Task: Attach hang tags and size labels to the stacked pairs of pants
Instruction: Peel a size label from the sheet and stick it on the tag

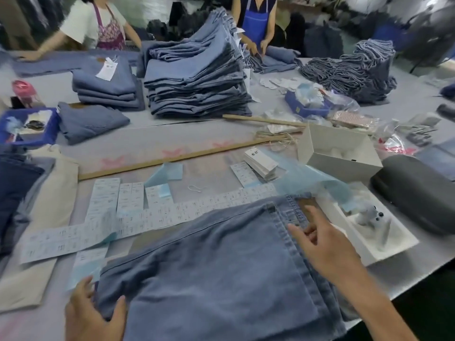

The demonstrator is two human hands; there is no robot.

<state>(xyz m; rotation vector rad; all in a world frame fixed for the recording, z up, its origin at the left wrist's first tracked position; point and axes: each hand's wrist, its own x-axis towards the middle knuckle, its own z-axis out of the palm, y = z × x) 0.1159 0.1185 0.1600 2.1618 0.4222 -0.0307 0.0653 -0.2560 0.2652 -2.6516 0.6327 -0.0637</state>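
Near the front edge of the table (197, 141), in the head view, a folded pair of blue pants (221, 262) lies flat, and every position below is given relative to it. The left hand (91, 313) grasps its near-left corner, thumb on top of the cloth and fingers over the edge. The right hand (320, 242) hovers over its right seam with fingers spread and loosely bent, grasping nothing; contact with the cloth cannot be confirmed. Just behind the pants, long strips of size labels (157, 215) lie across the table, partly under the far edge of the cloth. Farther behind and to the right, a bundle of hang tags (262, 162) lies beside a white box (339, 151). Well behind, a tall stack of folded pants (197, 77) stands at mid-table. Two people in aprons stand at the far side.
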